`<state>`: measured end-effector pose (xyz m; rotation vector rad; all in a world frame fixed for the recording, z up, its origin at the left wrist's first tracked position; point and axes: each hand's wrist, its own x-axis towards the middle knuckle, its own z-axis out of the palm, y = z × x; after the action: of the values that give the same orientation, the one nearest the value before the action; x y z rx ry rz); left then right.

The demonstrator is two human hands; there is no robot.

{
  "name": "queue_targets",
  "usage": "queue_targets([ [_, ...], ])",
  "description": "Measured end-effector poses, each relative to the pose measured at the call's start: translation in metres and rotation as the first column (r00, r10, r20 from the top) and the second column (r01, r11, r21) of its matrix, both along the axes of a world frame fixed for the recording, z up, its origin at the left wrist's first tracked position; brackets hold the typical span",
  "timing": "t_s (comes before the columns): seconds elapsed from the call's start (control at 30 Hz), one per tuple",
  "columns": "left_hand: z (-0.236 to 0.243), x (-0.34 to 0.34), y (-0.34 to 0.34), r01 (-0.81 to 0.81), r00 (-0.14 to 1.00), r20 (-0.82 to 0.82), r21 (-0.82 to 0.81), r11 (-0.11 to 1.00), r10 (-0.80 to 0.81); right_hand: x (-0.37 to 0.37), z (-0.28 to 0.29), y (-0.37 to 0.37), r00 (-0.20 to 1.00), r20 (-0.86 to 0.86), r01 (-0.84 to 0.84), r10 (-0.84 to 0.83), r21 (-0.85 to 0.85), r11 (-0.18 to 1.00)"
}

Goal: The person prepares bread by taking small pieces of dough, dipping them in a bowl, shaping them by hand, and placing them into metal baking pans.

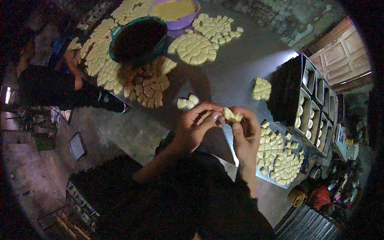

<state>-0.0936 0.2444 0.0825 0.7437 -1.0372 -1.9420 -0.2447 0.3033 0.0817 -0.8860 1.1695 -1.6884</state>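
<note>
My right hand [246, 130] pinches a flattened, cupped piece of pale dough [232, 115] between thumb and fingers, above the table's near edge. My left hand [198, 127] is close beside it, fingers curled and thumb against them. The left fingertips are at the dough's edge, and something small and dark may be between them. Just beyond my left hand lie a few smooth dough balls [188, 102]. Cut dough pieces [270, 140] spread over the table to the right of my right hand, with a round cut dough slab [287, 167] nearer me.
A teal tub [160, 47] of dark contents and a purple basin [185, 23] stand at the back among cut dough slabs [195, 49]. Metal baking tins [303, 95] holding dough balls stand at right. Another person [48, 84] is at the left of the table.
</note>
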Motion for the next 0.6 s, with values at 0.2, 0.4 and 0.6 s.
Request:
queue_targets([
  [0.2, -0.008, 0.001, -0.007, -0.121, 0.991, -0.068, -0.057, 0.991, 0.117, 0.01, 0.017, -0.014, 0.82, -0.56, -0.053, -0.119, -0.281, 0.958],
  [0.4, 0.003, 0.035, -0.06, -0.112, 0.993, -0.021, -0.459, 0.882, 0.115, 0.034, 0.011, -0.049, 0.981, -0.141, -0.137, 0.135, -0.011, 0.99],
  [0.6, 0.019, 0.095, -0.134, -0.151, 0.956, 0.1, -0.642, 0.752, 0.277, 0.094, 0.012, -0.14, 0.994, -0.1, -0.05, 0.038, -0.117, 0.992],
])
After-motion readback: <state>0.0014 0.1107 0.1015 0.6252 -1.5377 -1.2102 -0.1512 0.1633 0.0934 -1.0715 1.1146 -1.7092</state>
